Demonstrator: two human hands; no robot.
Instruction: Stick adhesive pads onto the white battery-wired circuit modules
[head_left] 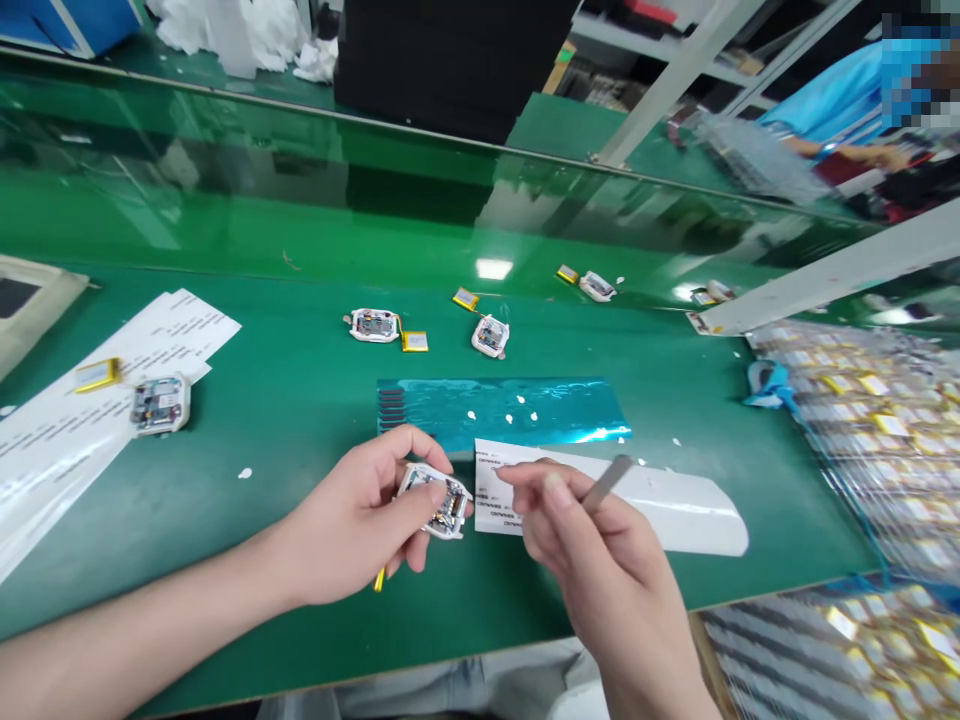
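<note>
Here, the left grip (390, 510) surrounds the white-framed device (439, 502).

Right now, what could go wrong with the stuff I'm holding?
The yellow battery poking out below your left hand could snag and strain its connection. Your left thumb rests on the exposed board, so pressing hard might damage parts. If the metal tool in your right hand slips, it could scratch the board.

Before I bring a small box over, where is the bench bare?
Bare green bench shows between the leftmost open case and blue film, and between film and blue ribbon, bar white scraps. Crowded: around left hand, right hand and printed strip.
</note>
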